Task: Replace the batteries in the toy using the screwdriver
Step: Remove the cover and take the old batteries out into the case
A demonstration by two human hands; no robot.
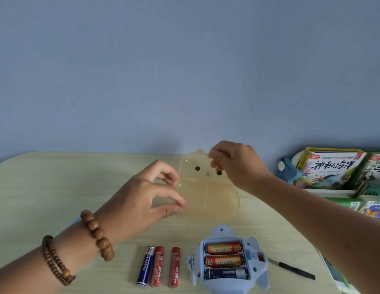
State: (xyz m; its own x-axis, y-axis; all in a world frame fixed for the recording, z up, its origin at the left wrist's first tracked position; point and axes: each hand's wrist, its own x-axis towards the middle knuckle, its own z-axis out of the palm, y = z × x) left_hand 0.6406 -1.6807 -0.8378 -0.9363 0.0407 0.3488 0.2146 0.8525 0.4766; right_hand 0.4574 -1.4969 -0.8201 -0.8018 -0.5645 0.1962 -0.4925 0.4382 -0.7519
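A pale blue toy (228,283) lies on its back at the near edge of the table, its battery bay uncovered with three batteries (224,261) inside. Three loose batteries (158,266), one blue and two red, lie side by side to its left. A thin black screwdriver (295,270) lies to its right, partly under my right forearm. Behind the toy stands a translucent yellow bear-shaped box (208,192). My left hand (146,198) pinches its left edge and my right hand (238,164) grips its top right near the ear.
The light wooden table (57,187) stands against a blue wall. Picture books (333,170) fill a rack at the right, and a blue toy part (288,169) sits beside them. Bead bracelets circle my left wrist.
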